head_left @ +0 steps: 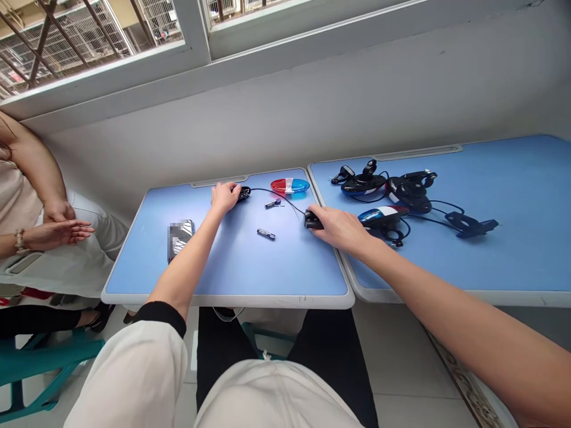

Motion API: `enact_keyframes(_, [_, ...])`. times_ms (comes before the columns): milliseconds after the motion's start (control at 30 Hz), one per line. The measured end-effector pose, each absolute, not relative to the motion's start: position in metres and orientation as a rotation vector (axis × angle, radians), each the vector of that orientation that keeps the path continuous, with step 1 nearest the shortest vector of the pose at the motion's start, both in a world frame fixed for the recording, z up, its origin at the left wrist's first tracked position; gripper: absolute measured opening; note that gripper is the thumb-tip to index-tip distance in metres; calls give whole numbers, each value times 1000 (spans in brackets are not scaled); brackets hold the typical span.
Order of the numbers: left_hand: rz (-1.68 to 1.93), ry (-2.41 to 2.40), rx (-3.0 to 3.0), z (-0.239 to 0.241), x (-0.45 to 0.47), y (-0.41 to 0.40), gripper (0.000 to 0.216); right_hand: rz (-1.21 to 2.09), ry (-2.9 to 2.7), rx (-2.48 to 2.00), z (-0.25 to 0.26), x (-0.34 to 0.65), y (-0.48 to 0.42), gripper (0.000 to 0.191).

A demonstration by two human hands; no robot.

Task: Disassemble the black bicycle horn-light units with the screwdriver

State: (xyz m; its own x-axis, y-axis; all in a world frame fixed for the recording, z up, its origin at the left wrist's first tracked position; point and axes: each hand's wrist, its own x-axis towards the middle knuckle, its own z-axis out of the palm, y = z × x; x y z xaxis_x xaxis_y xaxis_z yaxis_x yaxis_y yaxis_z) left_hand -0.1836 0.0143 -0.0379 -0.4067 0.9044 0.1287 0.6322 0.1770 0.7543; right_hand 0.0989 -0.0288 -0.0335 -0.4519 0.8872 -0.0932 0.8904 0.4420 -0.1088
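Sleeve (134, 362): pushed up, clear of the desk.
Right hand (341, 229): curled loosely over black box (312, 220), steadying it.
Left hand (224, 197): fingertips closed on wired switch (243, 192), cable (285, 201) slack between.

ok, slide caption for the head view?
Left hand on black wired part, right hand on black box, batteries between on blue table.

We record two blue tables standing edge to edge. On the left table (232, 267) lie a red-and-blue light (289, 186), a far battery (273, 203), a near battery (266, 234), a striped packet (181, 238), and a black part (244, 192) joined by a cable (285, 201) to a black box (312, 221). On the right table (526, 249) lie two black units (363, 181), a second light (383, 215) and a black clip (470, 224), all wired.
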Motion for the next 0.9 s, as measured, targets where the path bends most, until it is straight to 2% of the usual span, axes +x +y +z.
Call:
enact_keyframes(100, [1154, 2107, 1905, -44, -172, -19, 38, -250, 2654, 1674, -37, 100, -31, 23])
enact_keyframes(200, [793, 1452, 2399, -57, -159, -63, 45, -264, 2667, 1687, -40, 100, -31, 24])
enact_keyframes(267, [600, 1215, 2478, -66, -156, -84, 51, -264, 2669, 1692, -39, 99, -31, 26])
enact_keyframes(400, [517, 1122, 2480, -74, -157, -95, 58, -275, 2714, 1720, -29, 95, -31, 28])
enact_keyframes(633, [456, 1432, 2559, -80, -152, -88, 37, -295, 2954, 1695, 2, 80, -27, 31])
enact_keyframes(767, [747, 1771, 2315, -81, -132, -58, 22, -283, 3056, 1586, 12, 54, -6, 29])
enact_keyframes(900, [890, 1847, 2074, -75, -110, -23, 26, -209, 2988, 1501, 13, 26, 24, 28])
